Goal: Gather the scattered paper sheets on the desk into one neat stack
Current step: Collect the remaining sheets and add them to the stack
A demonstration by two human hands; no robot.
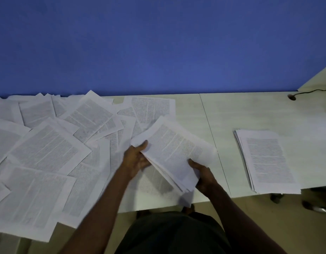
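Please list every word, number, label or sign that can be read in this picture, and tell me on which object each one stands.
No text here can be read.
Bundle held by both hands: printed lines, too blurred to read.
Stack at the right of the desk: printed paragraphs, too small to read.
Scattered sheets at the left: dense print, blurred.
Desk, blue wall, cable: no label or sign visible.

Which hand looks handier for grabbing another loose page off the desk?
Probably the left hand. It grips the held bundle on the side facing the scattered sheets, which spread to the left. The right hand sits nearer the finished stack.
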